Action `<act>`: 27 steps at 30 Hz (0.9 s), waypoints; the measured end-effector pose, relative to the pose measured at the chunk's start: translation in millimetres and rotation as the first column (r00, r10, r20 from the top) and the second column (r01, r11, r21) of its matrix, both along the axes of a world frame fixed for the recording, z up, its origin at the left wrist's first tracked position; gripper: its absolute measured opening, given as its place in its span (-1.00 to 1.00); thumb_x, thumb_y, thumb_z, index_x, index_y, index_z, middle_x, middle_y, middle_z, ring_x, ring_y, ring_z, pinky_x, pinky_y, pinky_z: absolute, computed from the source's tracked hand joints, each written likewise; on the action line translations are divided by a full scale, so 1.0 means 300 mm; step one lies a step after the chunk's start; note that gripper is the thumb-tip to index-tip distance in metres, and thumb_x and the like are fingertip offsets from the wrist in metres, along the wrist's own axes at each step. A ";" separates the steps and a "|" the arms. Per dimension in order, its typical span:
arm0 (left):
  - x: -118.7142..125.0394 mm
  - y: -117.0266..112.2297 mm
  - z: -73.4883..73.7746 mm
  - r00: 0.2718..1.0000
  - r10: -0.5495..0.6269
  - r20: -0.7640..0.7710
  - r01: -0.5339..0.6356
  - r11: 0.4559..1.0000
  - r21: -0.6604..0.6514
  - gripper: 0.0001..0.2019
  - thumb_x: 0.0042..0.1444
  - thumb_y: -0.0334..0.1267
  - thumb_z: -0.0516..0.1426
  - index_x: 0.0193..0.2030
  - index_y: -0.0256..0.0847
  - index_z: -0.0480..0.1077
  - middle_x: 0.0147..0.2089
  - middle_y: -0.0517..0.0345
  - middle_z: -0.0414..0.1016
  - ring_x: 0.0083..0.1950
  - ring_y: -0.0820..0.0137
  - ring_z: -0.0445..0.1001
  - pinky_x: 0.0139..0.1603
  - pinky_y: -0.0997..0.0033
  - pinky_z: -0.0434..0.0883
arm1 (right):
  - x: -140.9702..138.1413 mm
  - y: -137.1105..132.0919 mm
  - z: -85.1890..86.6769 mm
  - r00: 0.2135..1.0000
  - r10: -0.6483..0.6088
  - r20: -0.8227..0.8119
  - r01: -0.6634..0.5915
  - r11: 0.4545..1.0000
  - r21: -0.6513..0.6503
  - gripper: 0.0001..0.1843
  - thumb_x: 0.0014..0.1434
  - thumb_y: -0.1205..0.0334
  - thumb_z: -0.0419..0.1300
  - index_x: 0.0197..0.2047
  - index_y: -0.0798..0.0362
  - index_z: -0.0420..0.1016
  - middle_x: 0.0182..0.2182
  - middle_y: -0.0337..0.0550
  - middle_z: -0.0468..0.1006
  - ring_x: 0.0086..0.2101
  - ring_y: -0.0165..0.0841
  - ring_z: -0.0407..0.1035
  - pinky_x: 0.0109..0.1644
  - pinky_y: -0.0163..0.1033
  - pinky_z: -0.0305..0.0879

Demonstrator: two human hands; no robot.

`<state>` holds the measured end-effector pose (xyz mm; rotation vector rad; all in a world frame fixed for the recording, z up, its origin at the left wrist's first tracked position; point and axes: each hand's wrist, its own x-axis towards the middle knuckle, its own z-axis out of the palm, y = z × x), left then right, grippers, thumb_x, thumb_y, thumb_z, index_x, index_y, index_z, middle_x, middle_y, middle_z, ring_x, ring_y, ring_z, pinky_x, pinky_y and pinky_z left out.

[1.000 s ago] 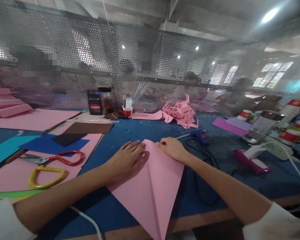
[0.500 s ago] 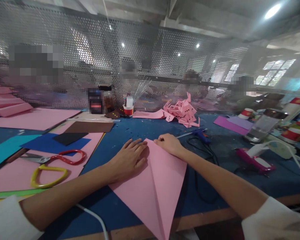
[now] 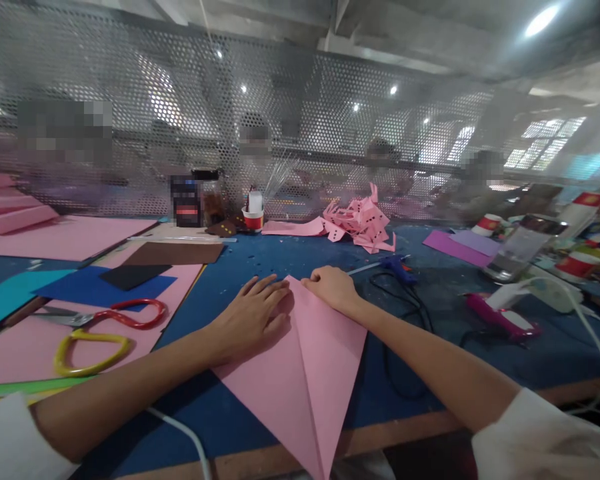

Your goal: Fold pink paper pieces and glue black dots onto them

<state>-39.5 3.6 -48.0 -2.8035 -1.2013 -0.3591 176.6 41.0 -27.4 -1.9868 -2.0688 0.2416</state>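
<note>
A folded pink paper sheet (image 3: 305, 373), kite-shaped with a centre crease, lies on the blue table (image 3: 260, 260) and overhangs its near edge. My left hand (image 3: 250, 313) lies flat on the paper's left flap, fingers stretched out toward the far tip. My right hand (image 3: 330, 287) rests curled on the right upper edge near the tip, fingertips pressing the paper down.
Scissors with red and yellow handles (image 3: 100, 327) lie on pink and blue card sheets at left. Pink paper scraps (image 3: 360, 223) sit at the back. A blue glue gun (image 3: 397, 267), a magenta glue gun (image 3: 500, 317) and cables lie to the right. A perforated metal screen (image 3: 300, 133) stands behind; people sit beyond it.
My right hand has slid slightly left along the paper's upper edge toward the tip. The left hand stays flat on the paper.
</note>
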 end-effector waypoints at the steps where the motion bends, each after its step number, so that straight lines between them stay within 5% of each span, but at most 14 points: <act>1: 0.000 0.000 0.002 1.000 0.000 -0.004 0.000 1.000 0.000 -0.50 0.31 -0.10 -0.03 0.35 -0.15 0.21 0.46 0.06 0.19 0.49 0.14 0.07 0.48 -0.06 -0.05 | -0.001 -0.001 -0.001 1.000 -0.002 0.002 0.002 1.000 0.000 -0.67 0.23 -0.08 0.16 -0.32 -0.08 0.65 -0.30 -0.17 0.67 -0.22 -0.26 0.54 -0.21 -0.30 0.29; 27: -0.004 0.003 -0.009 0.999 0.024 -0.024 -0.024 1.000 0.002 -0.44 0.32 -0.02 -0.04 0.40 -0.15 0.16 0.48 0.10 0.15 0.50 0.12 0.03 0.48 -0.07 -0.04 | 0.008 -0.003 0.002 1.000 0.022 -0.022 -0.022 0.999 -0.023 -0.65 0.21 -0.09 0.14 -0.36 -0.08 0.64 -0.33 -0.16 0.67 -0.24 -0.24 0.54 -0.25 -0.29 0.29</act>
